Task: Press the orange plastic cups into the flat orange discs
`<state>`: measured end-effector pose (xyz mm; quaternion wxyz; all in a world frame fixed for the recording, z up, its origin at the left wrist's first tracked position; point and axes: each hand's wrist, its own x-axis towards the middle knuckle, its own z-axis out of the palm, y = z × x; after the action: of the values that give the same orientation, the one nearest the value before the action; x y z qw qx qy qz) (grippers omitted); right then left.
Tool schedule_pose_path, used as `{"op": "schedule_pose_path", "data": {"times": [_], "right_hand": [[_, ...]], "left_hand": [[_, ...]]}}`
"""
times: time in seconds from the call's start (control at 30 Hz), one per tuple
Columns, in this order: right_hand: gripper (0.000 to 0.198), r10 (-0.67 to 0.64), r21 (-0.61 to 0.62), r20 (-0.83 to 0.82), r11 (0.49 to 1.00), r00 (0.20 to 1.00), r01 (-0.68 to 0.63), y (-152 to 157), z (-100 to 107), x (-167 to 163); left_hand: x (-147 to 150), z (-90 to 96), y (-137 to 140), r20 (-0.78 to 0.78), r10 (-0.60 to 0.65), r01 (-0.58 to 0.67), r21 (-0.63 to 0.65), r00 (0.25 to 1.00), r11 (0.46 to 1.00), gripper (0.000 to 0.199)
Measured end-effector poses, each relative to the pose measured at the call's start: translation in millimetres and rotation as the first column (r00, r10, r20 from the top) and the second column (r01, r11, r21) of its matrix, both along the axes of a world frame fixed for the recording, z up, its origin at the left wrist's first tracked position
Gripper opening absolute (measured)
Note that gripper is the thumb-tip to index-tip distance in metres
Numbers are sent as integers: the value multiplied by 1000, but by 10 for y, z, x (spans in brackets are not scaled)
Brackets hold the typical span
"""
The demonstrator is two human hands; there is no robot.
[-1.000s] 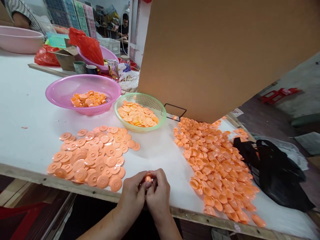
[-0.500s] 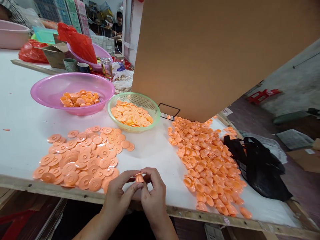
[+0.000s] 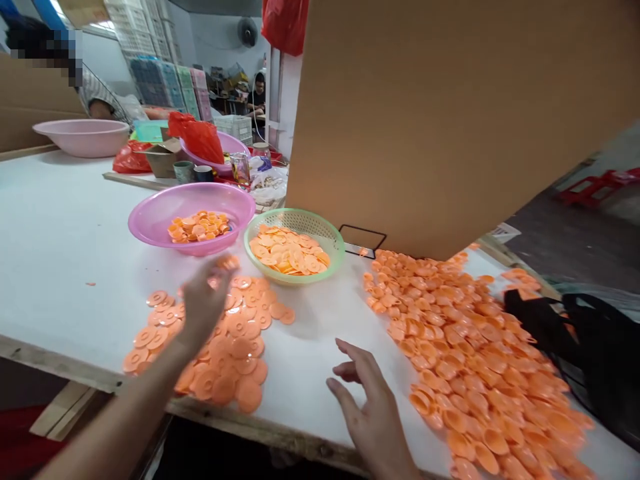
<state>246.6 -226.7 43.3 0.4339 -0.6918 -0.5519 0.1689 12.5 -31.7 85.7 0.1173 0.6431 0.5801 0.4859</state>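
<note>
My left hand point(image 3: 204, 300) is raised over the heap of flat orange discs point(image 3: 235, 357), its fingers closed on a small orange plastic piece point(image 3: 228, 262). Motion blurs the piece, so its exact shape does not show. It is just short of the pink basin point(image 3: 143, 223), which holds several orange cup-shaped pieces point(image 3: 197, 228). My right hand point(image 3: 373, 410) hovers over the white table with fingers apart and nothing in them. To its right spreads a large pile of orange cup-shaped parts point(image 3: 465, 360).
A green colander point(image 3: 337, 250) of orange discs stands beside the basin. Behind it rises a big cardboard sheet point(image 3: 425, 120). A black bag point(image 3: 595, 353) lies at the right edge. Cups, a red bag point(image 3: 200, 140) and another person point(image 3: 100, 93) are farther back left.
My hands, together on a small orange piece before, have parted. The left has swung forward and left with an orange piece; the right has let go and moved right. The view has shifted.
</note>
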Motion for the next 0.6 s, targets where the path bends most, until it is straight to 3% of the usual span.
{"op": "schedule_pose_path", "data": {"times": [0.1, 0.17, 0.23, 0.3, 0.37, 0.43, 0.53, 0.6], "right_hand": [[27, -217, -19, 157, 975, 963, 223, -332, -136, 470], [32, -369, -8, 275, 923, 888, 386, -577, -289, 778], [41, -468, 28, 363, 870, 806, 492, -767, -445, 1013], [48, -507, 39, 407, 840, 760, 541, -864, -554, 1145], [48, -504, 10, 420, 834, 755, 552, -874, -581, 1181], [40, -469, -28, 410, 850, 782, 525, -836, -532, 1153], [28, -390, -71, 366, 894, 845, 443, -764, -407, 1075], [26, -381, -70, 333, 902, 863, 425, -727, -347, 1032]], "left_hand": [[-435, 327, 760, -21, 139, -139, 17, 990, 990, 43], [-551, 362, 912, -196, 144, -131, 79, 970, 988, 45], [-462, 228, 760, -318, 37, 5, 130, 947, 991, 37], [-203, -34, 435, -379, -243, 291, 74, 893, 954, 27], [132, -326, 88, -462, -575, 605, -98, 675, 790, 17], [439, -554, -202, -525, -667, 674, -219, 528, 705, 23], [715, -739, -538, -581, -669, 654, -286, 463, 700, 32], [783, -818, -736, -568, -706, 693, -298, 423, 656, 36]]}}
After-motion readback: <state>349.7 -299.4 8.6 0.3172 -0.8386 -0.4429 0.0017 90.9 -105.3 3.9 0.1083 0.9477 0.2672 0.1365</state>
